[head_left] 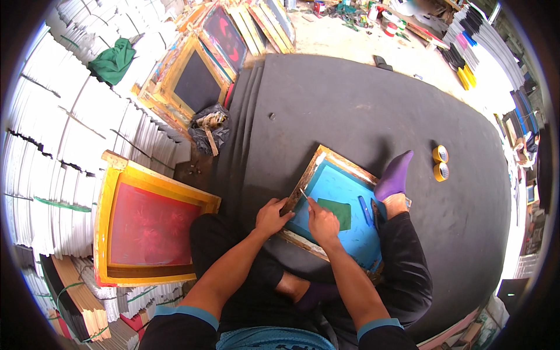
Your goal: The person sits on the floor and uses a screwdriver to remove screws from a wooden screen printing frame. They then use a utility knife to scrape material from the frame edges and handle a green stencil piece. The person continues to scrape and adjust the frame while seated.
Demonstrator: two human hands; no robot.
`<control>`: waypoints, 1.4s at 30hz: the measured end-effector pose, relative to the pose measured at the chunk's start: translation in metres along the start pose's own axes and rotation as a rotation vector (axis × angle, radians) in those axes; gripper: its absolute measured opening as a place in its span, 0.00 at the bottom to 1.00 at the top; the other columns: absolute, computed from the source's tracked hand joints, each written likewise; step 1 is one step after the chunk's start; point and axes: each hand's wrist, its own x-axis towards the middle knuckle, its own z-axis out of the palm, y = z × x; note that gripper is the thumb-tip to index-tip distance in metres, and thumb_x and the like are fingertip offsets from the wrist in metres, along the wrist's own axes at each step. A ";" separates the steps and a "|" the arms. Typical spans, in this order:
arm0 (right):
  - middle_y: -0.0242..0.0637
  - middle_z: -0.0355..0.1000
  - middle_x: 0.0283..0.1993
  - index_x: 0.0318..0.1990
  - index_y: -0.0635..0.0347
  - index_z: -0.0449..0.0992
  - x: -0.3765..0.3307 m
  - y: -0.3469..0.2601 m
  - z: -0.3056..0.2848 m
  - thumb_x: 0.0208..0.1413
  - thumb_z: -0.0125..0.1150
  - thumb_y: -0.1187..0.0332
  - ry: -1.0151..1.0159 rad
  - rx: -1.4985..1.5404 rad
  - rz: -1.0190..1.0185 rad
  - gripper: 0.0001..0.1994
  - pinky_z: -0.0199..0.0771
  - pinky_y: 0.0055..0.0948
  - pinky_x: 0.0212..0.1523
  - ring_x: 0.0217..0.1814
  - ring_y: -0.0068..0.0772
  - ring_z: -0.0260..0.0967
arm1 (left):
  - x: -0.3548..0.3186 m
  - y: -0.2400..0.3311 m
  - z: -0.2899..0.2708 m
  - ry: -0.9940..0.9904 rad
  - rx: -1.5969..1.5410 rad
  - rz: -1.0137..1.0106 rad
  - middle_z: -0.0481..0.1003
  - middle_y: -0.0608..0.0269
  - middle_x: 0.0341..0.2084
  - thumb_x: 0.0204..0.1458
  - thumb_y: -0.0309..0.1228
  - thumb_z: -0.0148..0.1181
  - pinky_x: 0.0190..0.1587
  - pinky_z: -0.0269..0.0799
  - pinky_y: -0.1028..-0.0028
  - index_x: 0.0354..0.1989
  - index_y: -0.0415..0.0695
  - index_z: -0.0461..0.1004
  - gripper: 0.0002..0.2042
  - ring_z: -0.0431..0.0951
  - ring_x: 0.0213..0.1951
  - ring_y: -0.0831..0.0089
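Note:
A wooden screen-printing frame with blue mesh [344, 185] lies tilted in front of me, between my legs. My left hand [273, 217] is closed on the frame's left edge. In my right hand [324, 224] is a thin pale tool [304, 193], its tip at the mesh's upper left margin beside the wood; the fist hides most of it, so its kind is unclear. A green rectangular piece [337, 214] lies on the mesh just right of that hand. Farther right rest a blue utility knife [366, 211] and a dark-handled tool [375, 211], perhaps scissors or pliers.
Black foam sheets [326, 93] form the surface under me. Two yellow tape rolls [440, 163] sit at the right, past my purple-socked foot [395, 177]. A yellow frame with red mesh [153, 226] leans at the left, by white stacked sheets [76, 125]. More frames [198, 81] stand behind.

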 end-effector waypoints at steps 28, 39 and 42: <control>0.53 0.81 0.45 0.59 0.45 0.81 0.013 -0.002 0.004 0.68 0.53 0.63 -0.112 0.038 0.050 0.16 0.80 0.57 0.47 0.46 0.63 0.80 | 0.002 -0.003 0.004 -0.033 0.080 -0.010 0.78 0.51 0.54 0.54 0.45 0.70 0.55 0.76 0.60 0.64 0.45 0.75 0.30 0.80 0.54 0.52; 0.51 0.82 0.47 0.59 0.47 0.81 0.020 0.030 0.023 0.68 0.58 0.66 -0.046 0.423 0.047 0.15 0.81 0.45 0.49 0.47 0.56 0.81 | 0.004 0.000 0.006 0.007 0.092 0.042 0.78 0.56 0.50 0.54 0.45 0.69 0.51 0.77 0.60 0.62 0.44 0.76 0.29 0.81 0.50 0.54; 0.52 0.82 0.45 0.60 0.47 0.81 0.022 0.022 0.011 0.68 0.58 0.64 -0.163 0.277 0.086 0.15 0.81 0.44 0.47 0.46 0.56 0.82 | 0.002 -0.007 0.010 0.023 0.126 0.029 0.78 0.57 0.50 0.54 0.45 0.70 0.51 0.77 0.60 0.62 0.44 0.77 0.29 0.81 0.50 0.54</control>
